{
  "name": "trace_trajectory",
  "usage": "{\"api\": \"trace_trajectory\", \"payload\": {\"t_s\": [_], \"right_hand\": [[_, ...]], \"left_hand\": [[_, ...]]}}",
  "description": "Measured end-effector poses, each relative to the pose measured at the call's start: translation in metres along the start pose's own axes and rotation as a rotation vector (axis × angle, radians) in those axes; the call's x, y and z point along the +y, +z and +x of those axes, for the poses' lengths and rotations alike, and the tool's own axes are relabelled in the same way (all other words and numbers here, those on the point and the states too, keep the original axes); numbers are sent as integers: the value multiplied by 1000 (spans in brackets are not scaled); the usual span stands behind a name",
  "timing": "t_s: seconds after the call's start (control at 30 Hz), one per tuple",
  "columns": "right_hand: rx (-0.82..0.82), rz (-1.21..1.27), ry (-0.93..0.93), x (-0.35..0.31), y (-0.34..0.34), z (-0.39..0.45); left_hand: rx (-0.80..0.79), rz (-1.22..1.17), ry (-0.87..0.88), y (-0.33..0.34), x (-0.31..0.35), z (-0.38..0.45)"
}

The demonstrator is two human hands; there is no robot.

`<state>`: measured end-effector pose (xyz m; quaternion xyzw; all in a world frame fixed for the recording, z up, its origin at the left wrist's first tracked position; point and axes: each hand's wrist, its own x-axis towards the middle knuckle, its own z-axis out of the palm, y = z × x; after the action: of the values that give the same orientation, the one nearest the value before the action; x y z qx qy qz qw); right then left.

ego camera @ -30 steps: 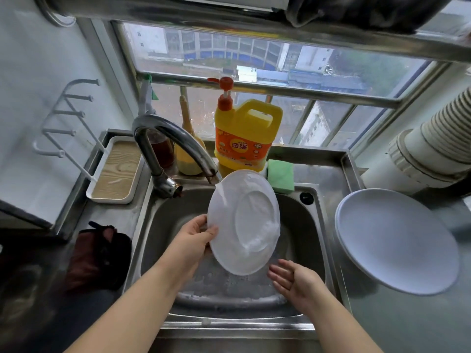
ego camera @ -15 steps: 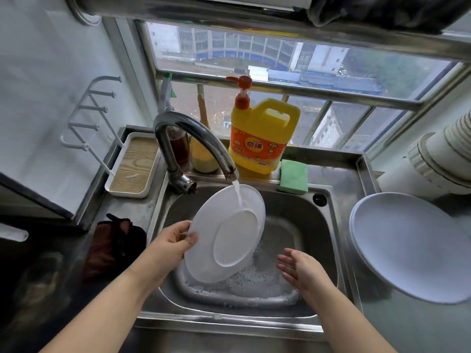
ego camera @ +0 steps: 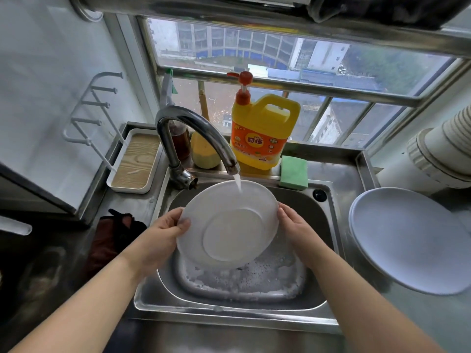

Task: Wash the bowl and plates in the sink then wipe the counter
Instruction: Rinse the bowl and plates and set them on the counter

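Note:
A white plate (ego camera: 226, 222) is tilted over the steel sink (ego camera: 229, 304), its underside facing me. Water from the curved faucet (ego camera: 193, 131) runs onto its upper rim. My left hand (ego camera: 163, 235) grips the plate's left edge, thumb on the rim. My right hand (ego camera: 298, 230) holds the right edge, fingers behind the plate. Foamy water lies in the sink bottom. More white plates (ego camera: 407, 240) are stacked on the counter to the right.
A yellow dish soap jug (ego camera: 262, 133) and a green sponge (ego camera: 293, 171) stand behind the sink. A wood-look tray (ego camera: 132, 166) sits at the back left. A dark red cloth (ego camera: 112, 238) lies on the left counter. A white duct (ego camera: 443, 151) is at right.
The plate has tipped flatter under the running water. My right hand has risen from the sink and taken the plate's right edge.

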<state>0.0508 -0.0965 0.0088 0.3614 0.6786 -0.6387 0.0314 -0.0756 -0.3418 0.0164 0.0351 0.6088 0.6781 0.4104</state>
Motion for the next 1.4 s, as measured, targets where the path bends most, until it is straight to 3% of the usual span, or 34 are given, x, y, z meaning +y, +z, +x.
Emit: {"api": "trace_trajectory", "payload": {"t_s": [0.27,0.43,0.6,0.9,1.0,1.1,1.23,1.4], "right_hand": [[8,210,0,-9,-2,-4],[84,135,25,-13,6,-5],[207,99,91,-21,23,-2],[252,599,379,-27,37,-16],[237,846,391,-25,35,-24],[220,930,360,-18,32,-31],[167,996,325,-3,18,-44],[111,1064,276,14,-3,-59]], "left_hand": [[174,-12,13,7,-3,27],[294,95,-31,7,-11,36],[297,167,-189,9,-28,29],[438,125,-366,19,-43,20],[392,-82,-436,23,-37,21],[325,-261,-450,31,-27,24],[202,-225,-383,50,-12,29],[174,-209,-368,62,-5,39]]}}
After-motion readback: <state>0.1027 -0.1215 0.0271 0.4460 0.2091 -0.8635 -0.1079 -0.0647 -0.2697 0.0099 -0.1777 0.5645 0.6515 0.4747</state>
